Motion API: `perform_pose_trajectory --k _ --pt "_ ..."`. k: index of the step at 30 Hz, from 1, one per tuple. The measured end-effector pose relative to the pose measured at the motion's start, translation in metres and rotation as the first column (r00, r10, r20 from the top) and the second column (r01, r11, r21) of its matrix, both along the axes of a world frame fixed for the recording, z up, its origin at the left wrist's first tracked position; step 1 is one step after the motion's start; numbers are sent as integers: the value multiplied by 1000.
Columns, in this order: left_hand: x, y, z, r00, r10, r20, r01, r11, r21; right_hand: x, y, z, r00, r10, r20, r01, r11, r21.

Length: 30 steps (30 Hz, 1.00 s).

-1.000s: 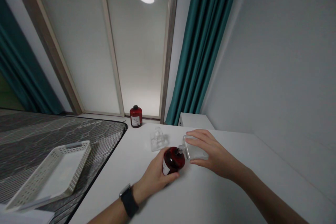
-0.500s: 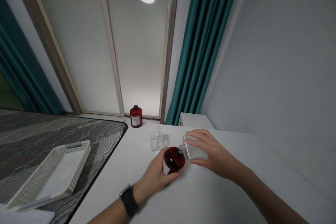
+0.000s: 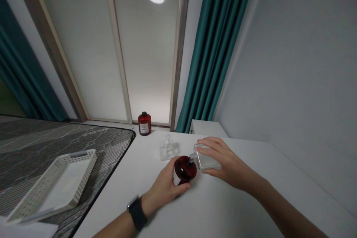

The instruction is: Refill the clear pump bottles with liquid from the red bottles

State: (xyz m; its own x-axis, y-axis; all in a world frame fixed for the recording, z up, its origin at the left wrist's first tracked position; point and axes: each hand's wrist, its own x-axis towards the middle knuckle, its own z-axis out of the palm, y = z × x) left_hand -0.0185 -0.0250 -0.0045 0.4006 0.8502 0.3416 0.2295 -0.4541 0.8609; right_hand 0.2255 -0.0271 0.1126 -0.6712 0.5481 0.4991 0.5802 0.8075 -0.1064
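My left hand (image 3: 169, 185), with a dark watch on its wrist, is wrapped round a dark red bottle (image 3: 186, 169) with a white label. That bottle leans to the right, its mouth against the neck of a clear, flat-sided bottle (image 3: 205, 157). My right hand (image 3: 223, 160) grips the clear bottle, which lies tilted with its neck to the left. Whether liquid passes between the two mouths is too small to make out. Just behind my left hand, another clear bottle (image 3: 167, 150) stands on the white table (image 3: 212, 208).
A second red bottle (image 3: 144, 124) with a black cap stands at the table's far left corner. Left of the table, a white perforated basket (image 3: 80, 189) rests on a grey patterned surface (image 3: 108, 145). Behind are a small white cabinet (image 3: 209, 128), a teal curtain (image 3: 214, 52) and frosted door panels (image 3: 147, 63).
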Motion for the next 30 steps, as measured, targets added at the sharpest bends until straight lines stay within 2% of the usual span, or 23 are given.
perform_pose_trajectory --k 30 --pt "1 -3 1 1000 -6 -10 5 1000 -21 -1 1 1 999 4 41 -4 1000 -6"
